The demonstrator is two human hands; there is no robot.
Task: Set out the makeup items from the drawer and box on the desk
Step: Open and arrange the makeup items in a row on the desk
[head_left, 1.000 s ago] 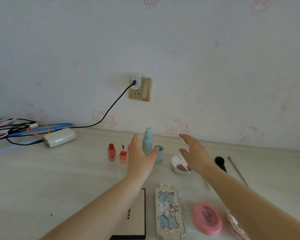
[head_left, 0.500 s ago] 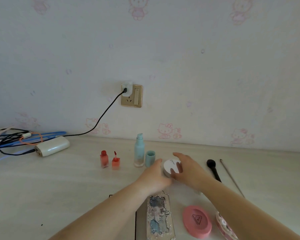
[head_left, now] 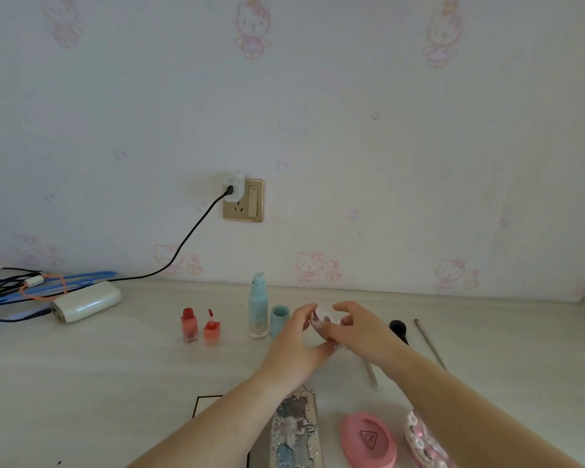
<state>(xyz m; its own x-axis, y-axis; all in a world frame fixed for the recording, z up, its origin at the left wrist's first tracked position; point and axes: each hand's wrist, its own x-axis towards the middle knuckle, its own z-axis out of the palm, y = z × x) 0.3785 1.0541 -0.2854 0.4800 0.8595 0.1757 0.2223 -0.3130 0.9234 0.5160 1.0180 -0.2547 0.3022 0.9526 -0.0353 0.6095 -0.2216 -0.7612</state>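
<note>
Both hands meet over the middle of the desk (head_left: pixel 81 383), pinching a small round white compact (head_left: pixel 325 317) between them. Curled fingers of the left hand (head_left: pixel 296 346) hold its left rim, with the thumb low and the fingers above; the right hand (head_left: pixel 362 327) curls over its top and right side. The compact is lifted off the desk and tilted, its flat face turned toward the camera; being round, it has no clear long axis. It is white with a pinkish patch on the face, and most of it is hidden by fingers.

Just left of the hands stand a tall pale-blue pump bottle (head_left: pixel 258 307), upright, and its small blue cap (head_left: pixel 279 319) beside it. Further left two red lip-tint bottles (head_left: pixel 200 327) stand upright side by side. To the right a black-headed brush (head_left: pixel 399 329) and a thin stick (head_left: pixel 429 342) lie pointing away toward the wall. Along the desk's near edge lie an ornate blue-and-silver palette (head_left: pixel 296 434), a pink round compact (head_left: pixel 368 439), a pink patterned case (head_left: pixel 423 440) and a black-edged flat box (head_left: pixel 206 405).

The desk is pale wood grain. At its far left corner lie a white power bank (head_left: pixel 85 300) and tangled cables (head_left: pixel 14 287). The wall has cartoon-cat wallpaper, with a gold socket (head_left: pixel 244 201) holding a plugged charger.
</note>
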